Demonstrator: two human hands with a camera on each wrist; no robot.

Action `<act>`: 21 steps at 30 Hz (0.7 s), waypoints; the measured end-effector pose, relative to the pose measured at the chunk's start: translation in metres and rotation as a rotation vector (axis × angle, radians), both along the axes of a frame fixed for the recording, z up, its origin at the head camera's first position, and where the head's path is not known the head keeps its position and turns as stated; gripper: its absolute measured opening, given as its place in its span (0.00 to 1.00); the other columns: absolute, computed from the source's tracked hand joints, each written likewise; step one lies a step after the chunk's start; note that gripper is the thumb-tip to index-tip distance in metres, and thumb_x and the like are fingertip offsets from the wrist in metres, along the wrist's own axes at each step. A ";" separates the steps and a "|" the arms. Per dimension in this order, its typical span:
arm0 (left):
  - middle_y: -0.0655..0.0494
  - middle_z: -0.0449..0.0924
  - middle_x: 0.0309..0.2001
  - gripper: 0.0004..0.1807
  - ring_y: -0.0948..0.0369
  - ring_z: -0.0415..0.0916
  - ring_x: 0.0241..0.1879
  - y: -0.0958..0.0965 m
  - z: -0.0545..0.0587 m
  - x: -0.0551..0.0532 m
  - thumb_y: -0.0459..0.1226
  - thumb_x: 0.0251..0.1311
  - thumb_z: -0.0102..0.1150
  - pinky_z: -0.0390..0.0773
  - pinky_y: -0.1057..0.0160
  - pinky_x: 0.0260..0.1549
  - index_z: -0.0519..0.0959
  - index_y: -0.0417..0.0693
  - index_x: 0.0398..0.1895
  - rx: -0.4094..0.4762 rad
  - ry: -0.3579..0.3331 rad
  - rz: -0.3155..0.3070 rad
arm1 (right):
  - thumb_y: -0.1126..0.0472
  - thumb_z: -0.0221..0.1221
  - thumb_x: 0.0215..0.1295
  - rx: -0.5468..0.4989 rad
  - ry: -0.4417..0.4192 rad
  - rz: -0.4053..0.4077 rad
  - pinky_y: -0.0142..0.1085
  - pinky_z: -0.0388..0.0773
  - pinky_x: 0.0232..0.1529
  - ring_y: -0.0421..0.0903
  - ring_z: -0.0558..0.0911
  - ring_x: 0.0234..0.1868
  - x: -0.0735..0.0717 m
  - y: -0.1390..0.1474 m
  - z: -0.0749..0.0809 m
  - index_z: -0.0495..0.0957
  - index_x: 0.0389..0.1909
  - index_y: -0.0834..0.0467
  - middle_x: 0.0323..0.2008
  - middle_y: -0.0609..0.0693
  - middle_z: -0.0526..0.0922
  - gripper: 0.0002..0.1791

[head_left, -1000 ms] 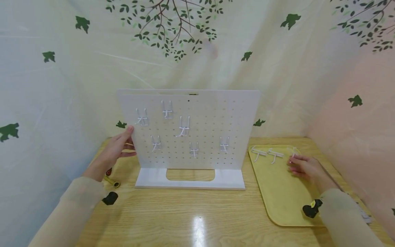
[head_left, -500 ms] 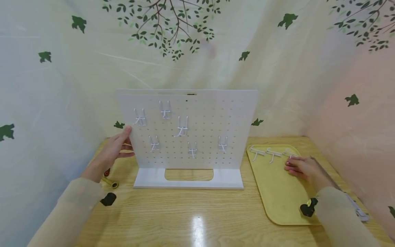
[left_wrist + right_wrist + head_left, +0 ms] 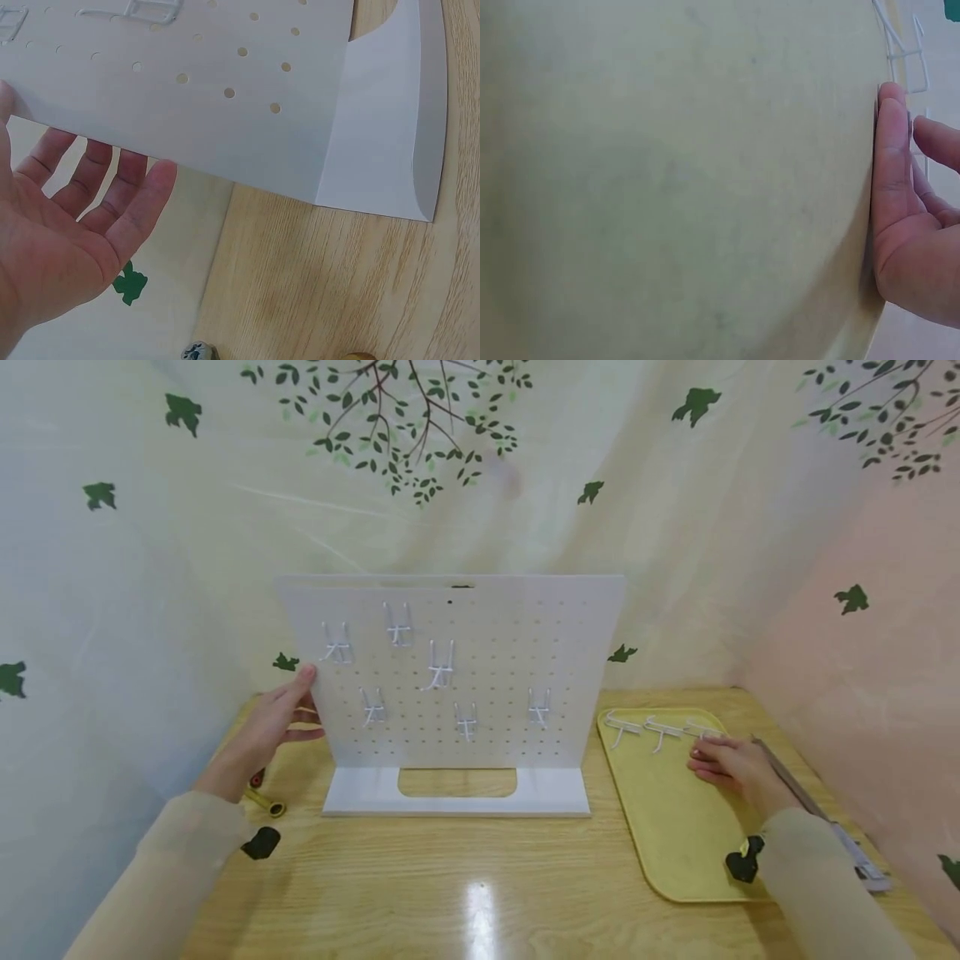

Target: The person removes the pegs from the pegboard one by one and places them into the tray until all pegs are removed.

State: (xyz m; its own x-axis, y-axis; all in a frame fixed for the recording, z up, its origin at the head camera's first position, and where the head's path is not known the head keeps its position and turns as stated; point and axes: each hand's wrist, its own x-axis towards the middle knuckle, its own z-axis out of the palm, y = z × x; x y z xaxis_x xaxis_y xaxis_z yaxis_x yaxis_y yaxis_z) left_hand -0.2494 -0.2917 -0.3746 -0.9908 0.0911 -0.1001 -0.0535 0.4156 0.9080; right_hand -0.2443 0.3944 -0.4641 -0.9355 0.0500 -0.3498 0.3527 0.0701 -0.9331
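A white pegboard (image 3: 495, 710) stands upright on a white base, with several white wire hooks (image 3: 440, 667) hung on it. My left hand (image 3: 270, 718) grips its left edge; in the left wrist view the fingers (image 3: 124, 176) lie behind the board and the thumb is at its front. At right, my right hand (image 3: 735, 768) rests low over the far end of a yellow tray (image 3: 675, 843). Beside its fingertips lies a white wire hook (image 3: 702, 729), partly hidden by the hand. In the right wrist view the thumb stands apart from the fingers (image 3: 892, 165).
Two more white hooks, a left one (image 3: 622, 727) and a middle one (image 3: 662, 730), lie along the tray's far end. Behind the left forearm is a yellow tool (image 3: 268, 802) with a ring end. A long grey item (image 3: 847, 843) lies right of the tray, partly under the right arm.
The hook at my right fingertips stood tilted up earlier and now lies flat on the tray. My right hand has lowered slightly. The left hand stays on the board's edge.
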 end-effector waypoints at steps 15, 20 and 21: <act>0.35 0.70 0.59 0.49 0.42 0.73 0.56 0.000 -0.001 0.001 0.71 0.69 0.31 0.81 0.44 0.54 0.65 0.35 0.68 0.000 0.005 -0.004 | 0.65 0.58 0.75 0.026 -0.003 0.023 0.35 0.86 0.41 0.39 0.87 0.35 0.001 -0.002 0.002 0.52 0.72 0.77 0.33 0.41 0.86 0.35; 0.34 0.69 0.59 0.48 0.40 0.73 0.57 -0.001 -0.003 0.000 0.69 0.71 0.31 0.80 0.44 0.54 0.64 0.35 0.70 0.009 0.006 -0.004 | 0.64 0.58 0.75 0.040 -0.024 0.008 0.34 0.86 0.40 0.39 0.87 0.34 0.000 -0.004 0.003 0.51 0.74 0.74 0.32 0.41 0.86 0.37; 0.34 0.69 0.60 0.48 0.40 0.72 0.57 -0.001 -0.003 0.000 0.69 0.71 0.31 0.80 0.44 0.54 0.64 0.35 0.70 0.010 0.005 -0.003 | 0.64 0.58 0.75 0.043 -0.027 0.003 0.34 0.86 0.40 0.39 0.87 0.34 0.000 -0.005 0.003 0.51 0.74 0.73 0.32 0.40 0.86 0.37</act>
